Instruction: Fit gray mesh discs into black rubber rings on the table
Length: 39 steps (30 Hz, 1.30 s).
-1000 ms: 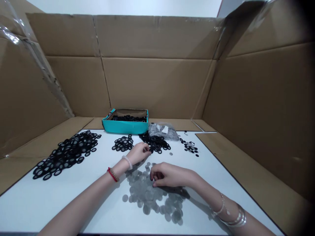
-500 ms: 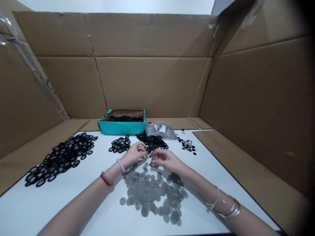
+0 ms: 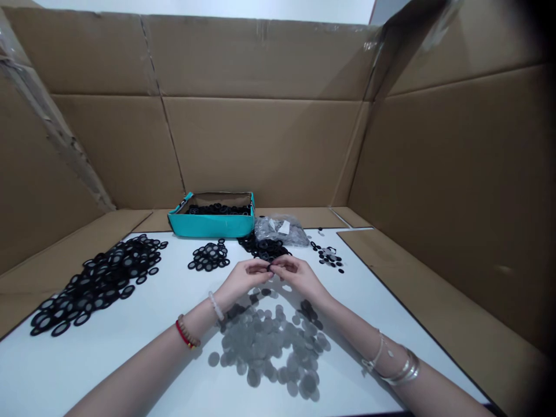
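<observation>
My left hand (image 3: 247,279) and my right hand (image 3: 299,277) meet fingertip to fingertip above the white table. Both are pinched on a small black ring (image 3: 270,267), mostly covered by the fingers. Just behind them lies a heap of black rings (image 3: 266,249). Below the hands, many thin translucent grey discs (image 3: 260,339) are spread out, some overlapping. A few darker discs (image 3: 309,311) lie beside my right wrist.
A turquoise box (image 3: 212,226) holding black rings stands at the back, beside a clear plastic bag (image 3: 289,231). Left are a large pile (image 3: 104,281) and a small pile (image 3: 209,256) of rings with grey centres. Small black pieces (image 3: 330,256) lie right. Cardboard walls (image 3: 260,150) enclose the table.
My hands were apart and have come together at the fingertips, pinching the black ring between them. The view has shifted slightly.
</observation>
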{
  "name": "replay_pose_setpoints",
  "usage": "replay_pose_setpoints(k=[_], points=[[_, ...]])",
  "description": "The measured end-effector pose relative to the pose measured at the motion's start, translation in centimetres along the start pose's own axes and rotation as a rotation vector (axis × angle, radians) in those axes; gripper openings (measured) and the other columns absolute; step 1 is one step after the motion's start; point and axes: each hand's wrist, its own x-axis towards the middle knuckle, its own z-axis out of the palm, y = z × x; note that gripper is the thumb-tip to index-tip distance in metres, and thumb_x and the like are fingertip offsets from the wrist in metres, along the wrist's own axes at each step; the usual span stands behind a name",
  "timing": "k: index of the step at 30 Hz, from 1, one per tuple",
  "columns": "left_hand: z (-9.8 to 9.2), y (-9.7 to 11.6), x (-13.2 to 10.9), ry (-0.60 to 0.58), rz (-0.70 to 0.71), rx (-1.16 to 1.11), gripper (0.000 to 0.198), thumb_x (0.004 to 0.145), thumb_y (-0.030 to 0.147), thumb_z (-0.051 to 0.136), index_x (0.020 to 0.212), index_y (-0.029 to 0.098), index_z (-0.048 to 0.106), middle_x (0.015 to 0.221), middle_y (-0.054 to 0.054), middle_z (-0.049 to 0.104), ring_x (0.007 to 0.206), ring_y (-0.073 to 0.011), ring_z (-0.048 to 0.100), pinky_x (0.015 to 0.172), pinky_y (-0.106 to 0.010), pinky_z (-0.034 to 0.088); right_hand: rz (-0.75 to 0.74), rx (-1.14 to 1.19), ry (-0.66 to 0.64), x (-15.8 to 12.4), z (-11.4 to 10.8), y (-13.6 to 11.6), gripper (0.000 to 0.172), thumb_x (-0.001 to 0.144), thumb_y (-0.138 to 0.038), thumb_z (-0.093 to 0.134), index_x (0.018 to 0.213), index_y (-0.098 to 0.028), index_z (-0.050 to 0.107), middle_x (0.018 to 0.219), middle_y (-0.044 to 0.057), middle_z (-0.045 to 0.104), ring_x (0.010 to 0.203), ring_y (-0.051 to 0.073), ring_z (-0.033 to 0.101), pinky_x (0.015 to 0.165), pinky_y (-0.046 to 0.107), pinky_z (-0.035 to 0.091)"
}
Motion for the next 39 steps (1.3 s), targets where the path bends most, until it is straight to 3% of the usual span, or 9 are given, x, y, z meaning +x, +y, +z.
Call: replay_pose_setpoints(k=[5,11,16,21,26,30,33,39], points=[[-0.1,-0.2,0.1,0.078,0.018,0.038,0.016,0.065,0.027,0.068,0.072,0.013,0.069,0.075,-0.006,0.069,0.072,-0.0191,0.06,0.065,-0.026,0.044,-0.01,-0.05,0.023,-0.3,0.4,-0.5,0.027,0.073,-0.042,0.062,0.065,-0.016,0.06,0.057,-0.002,0.052,0.053,0.012,0.047,0.05,0.023,0.037],[-0.3,0.3,0.3,0.152,0.046,0.068,0.015,0.06,0.028,0.072,0.066,0.014,0.069,0.07,-0.005,0.068,0.071,-0.0208,0.06,0.064,-0.028,0.044,-0.126,-0.095,0.11,-0.8,0.7,-1.0,0.027,0.078,-0.041,0.058,0.066,-0.017,0.058,0.069,0.002,0.053,0.066,0.016,0.048,0.058,0.025,0.038],[0.0,0.1,0.1,0.219,0.077,0.011,0.014,0.061,0.026,0.07,0.065,0.014,0.065,0.067,-0.004,0.065,0.068,-0.0184,0.059,0.065,-0.027,0.045,-0.165,-0.125,0.096,-1.2,0.7,-1.4,0.026,0.08,-0.04,0.057,0.067,-0.017,0.06,0.07,0.003,0.055,0.068,0.017,0.05,0.061,0.026,0.039],[0.4,-0.5,-0.2,0.184,0.054,-0.083,0.023,0.067,0.034,0.066,0.074,0.013,0.062,0.068,-0.002,0.06,0.057,-0.0122,0.054,0.058,-0.024,0.044,-0.138,-0.107,0.064,-1.1,0.7,-1.0,0.02,0.077,-0.037,0.06,0.079,-0.017,0.063,0.08,0.004,0.062,0.076,0.019,0.057,0.068,0.028,0.043],[0.3,-0.7,-0.1,0.143,0.031,-0.109,0.029,0.068,0.036,0.066,0.086,0.014,0.06,0.072,-0.002,0.06,0.062,-0.0131,0.056,0.06,-0.025,0.046,-0.071,-0.094,0.056,-0.8,0.4,-0.7,0.023,0.078,-0.039,0.059,0.08,-0.016,0.061,0.082,0.005,0.064,0.077,0.02,0.058,0.068,0.029,0.045],[0.2,-0.2,-0.1,0.115,0.056,-0.069,0.023,0.066,0.034,0.069,0.076,0.015,0.062,0.073,-0.002,0.061,0.068,-0.0154,0.058,0.067,-0.027,0.047,-0.057,-0.092,0.001,-0.7,0.1,-1.0,0.022,0.077,-0.039,0.059,0.076,-0.017,0.061,0.076,0.003,0.062,0.072,0.018,0.057,0.064,0.027,0.044],[0.2,0.3,-0.2,0.082,0.083,-0.011,0.02,0.064,0.033,0.07,0.066,0.014,0.062,0.065,-0.002,0.061,0.067,-0.0166,0.057,0.064,-0.026,0.045,-0.08,-0.084,-0.017,-0.7,0.0,-1.4,0.021,0.078,-0.038,0.058,0.072,-0.018,0.059,0.073,0.001,0.059,0.072,0.017,0.056,0.064,0.026,0.043],[0.2,0.7,-0.2,0.105,0.083,0.038,0.021,0.063,0.033,0.071,0.064,0.014,0.063,0.063,-0.003,0.062,0.065,-0.0185,0.059,0.061,-0.026,0.045,-0.114,-0.083,-0.024,-0.7,-0.1,-1.6,0.024,0.077,-0.04,0.058,0.068,-0.018,0.057,0.073,0.002,0.056,0.073,0.018,0.053,0.063,0.026,0.042]])
